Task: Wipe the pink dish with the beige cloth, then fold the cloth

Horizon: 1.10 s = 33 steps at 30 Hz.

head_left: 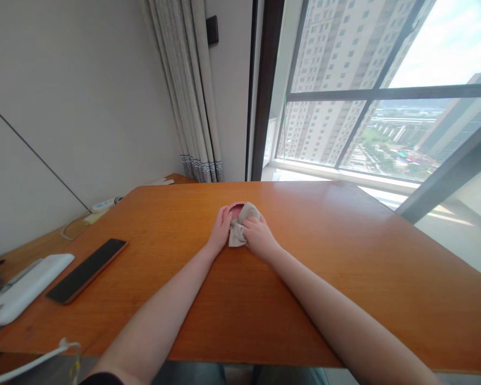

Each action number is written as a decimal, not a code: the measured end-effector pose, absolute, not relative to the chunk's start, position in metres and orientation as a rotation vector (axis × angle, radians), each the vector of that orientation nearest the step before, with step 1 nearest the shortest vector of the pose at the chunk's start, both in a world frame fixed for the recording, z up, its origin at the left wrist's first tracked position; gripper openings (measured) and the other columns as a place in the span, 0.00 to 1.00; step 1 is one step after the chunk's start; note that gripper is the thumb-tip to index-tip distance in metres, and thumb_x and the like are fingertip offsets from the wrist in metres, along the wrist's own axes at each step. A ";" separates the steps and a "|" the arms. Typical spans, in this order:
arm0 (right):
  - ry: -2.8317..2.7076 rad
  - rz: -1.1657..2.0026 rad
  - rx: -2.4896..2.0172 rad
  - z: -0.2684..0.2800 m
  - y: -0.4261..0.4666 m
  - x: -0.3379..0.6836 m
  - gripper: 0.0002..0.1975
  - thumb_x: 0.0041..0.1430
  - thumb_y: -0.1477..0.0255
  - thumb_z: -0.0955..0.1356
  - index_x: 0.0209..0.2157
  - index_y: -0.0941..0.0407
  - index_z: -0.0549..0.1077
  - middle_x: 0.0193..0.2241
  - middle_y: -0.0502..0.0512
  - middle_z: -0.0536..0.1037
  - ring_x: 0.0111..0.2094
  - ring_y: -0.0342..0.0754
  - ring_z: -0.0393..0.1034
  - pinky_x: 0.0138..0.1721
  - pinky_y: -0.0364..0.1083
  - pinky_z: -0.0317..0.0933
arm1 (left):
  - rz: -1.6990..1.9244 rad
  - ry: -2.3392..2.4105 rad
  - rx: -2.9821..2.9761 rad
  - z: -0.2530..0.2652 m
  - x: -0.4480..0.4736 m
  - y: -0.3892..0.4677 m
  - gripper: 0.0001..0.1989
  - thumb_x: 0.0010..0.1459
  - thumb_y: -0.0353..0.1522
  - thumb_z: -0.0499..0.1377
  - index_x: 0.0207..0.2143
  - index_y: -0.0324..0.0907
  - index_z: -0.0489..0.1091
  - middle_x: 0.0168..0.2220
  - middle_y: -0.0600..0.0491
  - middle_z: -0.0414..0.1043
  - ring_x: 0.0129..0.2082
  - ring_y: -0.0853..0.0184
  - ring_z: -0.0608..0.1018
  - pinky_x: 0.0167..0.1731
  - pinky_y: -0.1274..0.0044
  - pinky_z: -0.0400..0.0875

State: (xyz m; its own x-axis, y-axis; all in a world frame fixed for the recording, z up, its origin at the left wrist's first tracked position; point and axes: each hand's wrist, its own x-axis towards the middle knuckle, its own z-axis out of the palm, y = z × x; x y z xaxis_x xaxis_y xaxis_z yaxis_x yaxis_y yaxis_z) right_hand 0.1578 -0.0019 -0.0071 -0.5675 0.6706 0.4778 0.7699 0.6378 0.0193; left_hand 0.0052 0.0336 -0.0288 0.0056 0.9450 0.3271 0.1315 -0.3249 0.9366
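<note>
A small pink bowl-like thing (235, 210) is tilted toward me at the middle of the table, and much of it is covered. My left hand (220, 227) is closed on its left side. Bunched in my right hand (258, 235) is a light grey cloth (237, 236), pressed into and over the opening of the pink thing. One end of the cloth hangs down between the two hands. The fingertips of my right hand are partly hidden in its folds.
The hands are over an orange-brown wooden table (336, 278). To the left lie a black phone-like slab (87, 270) and a white rounded device (28, 289). A white cable (36, 362) crosses the near left corner. A power strip (104, 205) lies beyond the left edge.
</note>
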 end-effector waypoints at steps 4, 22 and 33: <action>-2.505 -0.339 -1.076 -0.006 0.002 0.166 0.10 0.58 0.76 0.63 0.28 0.54 0.74 0.29 0.54 0.73 0.37 0.49 0.62 0.54 0.54 0.48 | 1.279 1.069 1.727 -0.018 -0.006 0.033 0.17 0.59 0.40 0.50 0.49 0.43 0.63 0.51 0.49 0.66 0.53 0.64 0.68 0.55 0.73 0.58; -2.326 -0.355 -1.055 -0.005 0.000 0.156 0.07 0.54 0.67 0.67 0.31 0.53 0.76 0.29 0.53 0.72 0.38 0.51 0.62 0.58 0.56 0.46 | 1.556 1.113 1.270 -0.024 0.021 0.018 0.18 0.54 0.31 0.51 0.48 0.43 0.60 0.52 0.49 0.65 0.53 0.64 0.68 0.53 0.72 0.62; -2.368 -0.424 -1.028 -0.017 0.002 0.154 0.08 0.60 0.75 0.63 0.36 0.56 0.74 0.31 0.55 0.71 0.37 0.50 0.60 0.50 0.54 0.54 | 1.527 1.229 1.355 -0.027 0.008 0.028 0.24 0.51 0.33 0.58 0.51 0.43 0.61 0.52 0.49 0.65 0.53 0.62 0.68 0.55 0.70 0.60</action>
